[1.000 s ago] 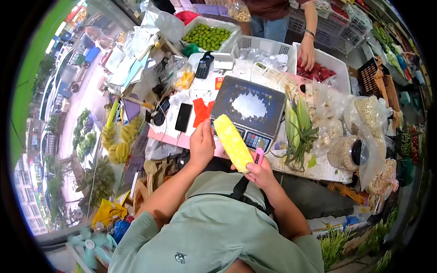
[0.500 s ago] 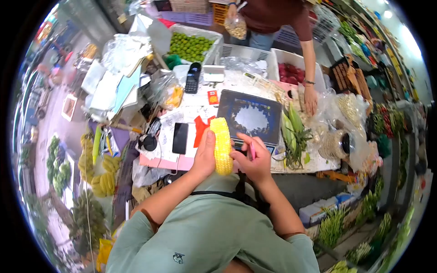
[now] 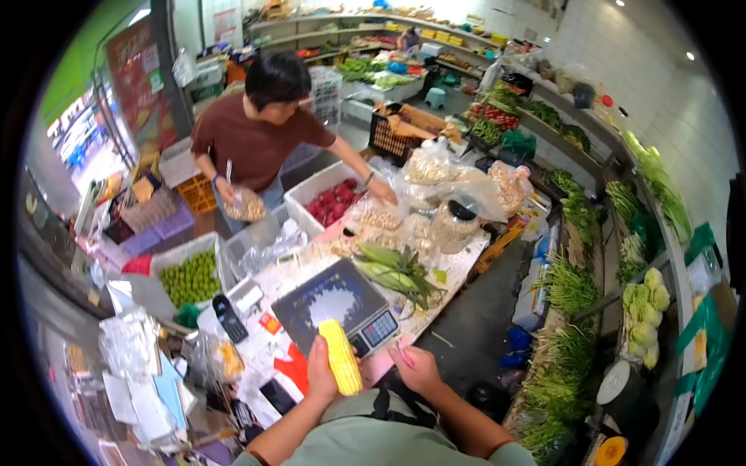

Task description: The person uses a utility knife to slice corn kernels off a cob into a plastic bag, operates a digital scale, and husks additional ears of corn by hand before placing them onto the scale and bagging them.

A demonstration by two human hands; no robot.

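Note:
A peeled yellow corn cob [image 3: 339,357] stands nearly upright in my left hand [image 3: 321,371], with the fingers wrapped round its left side. To the right of the cob, apart from it, my right hand [image 3: 418,370] is closed on a small pink tool [image 3: 406,357]. Just beyond both hands lies a dark scale [image 3: 328,301] with a worn pale patch and a keypad. Corn in green husks [image 3: 388,269] rests at the scale's far right. Left of my left hand are a red piece of plastic [image 3: 293,368] and a black phone [image 3: 277,396].
Across the table, a person in a brown top [image 3: 252,144] holds a bag [image 3: 245,205] and reaches toward bagged goods [image 3: 379,211]. Crates of green fruit [image 3: 189,278] and red produce [image 3: 334,200] stand near them. A large jar [image 3: 453,227] is at the table's right end; vegetable shelves line the right.
The view has swung to the right and up, showing the shop. My right hand has moved away from the cob with the pink tool. The other person's hand has moved from the red produce to the bags.

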